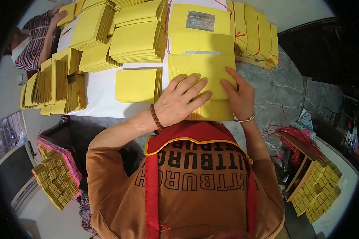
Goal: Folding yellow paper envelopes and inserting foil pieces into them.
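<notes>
A yellow paper sheet (199, 65) lies folded at the table's front edge, on top of more yellow paper. My left hand (183, 95) rests flat on it with the fingers spread and holds nothing. At the paper's right edge is my right hand (242, 95), thumb and forefinger apart and touching the top; its other fingers are partly hidden. Just beyond lies yellow paper with a silver foil patch (200, 21), and a strip of foil (202, 52) shows nearer. Left of my left hand sits a small stack of folded yellow paper (136, 85).
Many folded yellow paper stacks (137, 42) cover the table's left and far parts. Bundles tied with red string (249, 32) stand at the right. Another person (34, 42) handles paper at far left. Filled boxes of yellow bundles (58, 179) stand low on both sides.
</notes>
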`<state>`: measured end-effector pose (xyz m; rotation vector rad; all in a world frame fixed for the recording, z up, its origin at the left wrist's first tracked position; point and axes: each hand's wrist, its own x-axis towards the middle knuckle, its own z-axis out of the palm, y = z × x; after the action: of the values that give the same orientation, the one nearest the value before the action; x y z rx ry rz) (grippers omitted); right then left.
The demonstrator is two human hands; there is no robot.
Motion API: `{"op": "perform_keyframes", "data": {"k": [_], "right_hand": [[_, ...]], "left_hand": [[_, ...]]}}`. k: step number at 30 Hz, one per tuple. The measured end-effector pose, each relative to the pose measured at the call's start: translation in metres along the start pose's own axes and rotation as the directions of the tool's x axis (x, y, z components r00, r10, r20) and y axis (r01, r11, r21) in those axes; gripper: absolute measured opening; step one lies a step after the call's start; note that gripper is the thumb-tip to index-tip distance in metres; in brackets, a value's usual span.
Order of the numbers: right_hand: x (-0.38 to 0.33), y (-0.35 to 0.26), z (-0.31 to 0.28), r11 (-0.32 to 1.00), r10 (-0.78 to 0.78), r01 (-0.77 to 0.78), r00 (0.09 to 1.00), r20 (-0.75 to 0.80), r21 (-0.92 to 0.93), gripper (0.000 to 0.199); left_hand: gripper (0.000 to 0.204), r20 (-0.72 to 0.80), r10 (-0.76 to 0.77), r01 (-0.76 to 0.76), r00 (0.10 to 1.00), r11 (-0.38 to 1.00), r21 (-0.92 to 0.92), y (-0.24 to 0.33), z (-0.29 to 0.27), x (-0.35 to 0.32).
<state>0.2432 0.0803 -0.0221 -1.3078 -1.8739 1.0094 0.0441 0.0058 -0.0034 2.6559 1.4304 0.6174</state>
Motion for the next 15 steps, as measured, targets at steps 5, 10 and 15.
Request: {"op": "perform_keyframes", "data": {"k": [5, 10, 15], "right_hand": [[0.002, -0.002, -0.002, 0.995, 0.092, -0.094, 0.995, 0.05, 0.034, 0.033], [0.0, -0.002, -0.004, 0.999, 0.039, -0.04, 0.998, 0.04, 0.025, 0.032], [-0.023, -0.012, -0.006, 0.848, -0.238, 0.174, 0.969, -0.067, -0.501, 0.04]], "left_hand": [[0.046, 0.025, -0.01, 0.01, 1.0, 1.0, -0.014, -0.002, 0.007, -0.002], [0.054, 0.103, -0.022, 0.03, 0.994, 0.996, -0.08, 0.001, 0.012, -0.006], [0.061, 0.17, 0.005, 0.006, 0.985, 0.998, -0.066, -0.004, 0.011, -0.008]]}}
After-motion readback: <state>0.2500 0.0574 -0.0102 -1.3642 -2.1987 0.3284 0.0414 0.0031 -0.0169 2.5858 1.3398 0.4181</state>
